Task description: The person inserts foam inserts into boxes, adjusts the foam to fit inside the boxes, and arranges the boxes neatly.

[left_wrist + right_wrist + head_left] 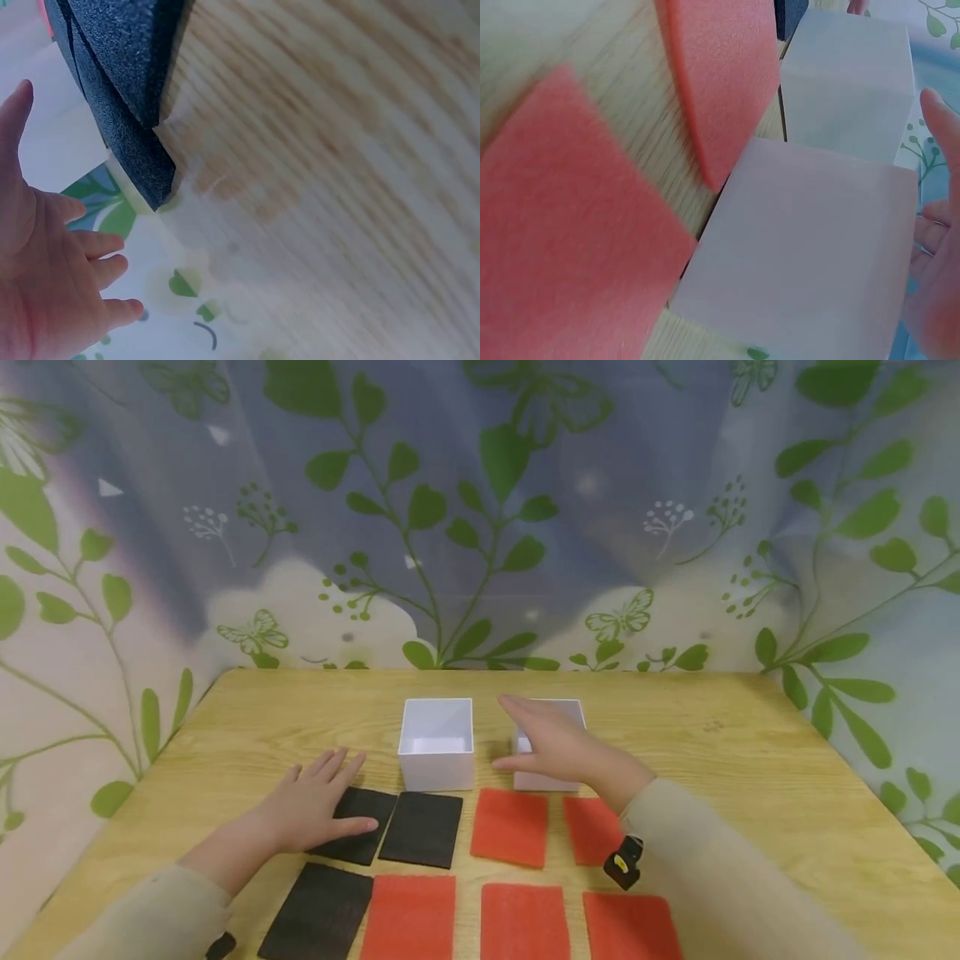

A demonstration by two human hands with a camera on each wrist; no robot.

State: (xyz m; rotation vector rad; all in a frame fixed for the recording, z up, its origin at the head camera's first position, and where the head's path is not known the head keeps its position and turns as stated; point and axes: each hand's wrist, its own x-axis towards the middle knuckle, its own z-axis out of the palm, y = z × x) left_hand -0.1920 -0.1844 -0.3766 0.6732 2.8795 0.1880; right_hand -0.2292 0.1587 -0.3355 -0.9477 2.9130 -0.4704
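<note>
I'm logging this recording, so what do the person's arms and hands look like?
The left hand and right hand are ungloved. The left sleeve and right sleeve are pale beige. A black device with a yellow mark sits by the right cuff; a black piece shows by the left.

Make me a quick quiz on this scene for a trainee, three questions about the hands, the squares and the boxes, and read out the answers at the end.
1. Count: how many flat red squares show in the head view?
2. True or false: in the head view, the left hand partly covers one of the red squares.
3. Which one: of the two open-topped white boxes, which does the right hand partly hide in the head view?

Key:
1. Five: two in the back row, three in the front row.
2. False: the left hand partly covers a black square.
3. The right-hand white box.
</note>
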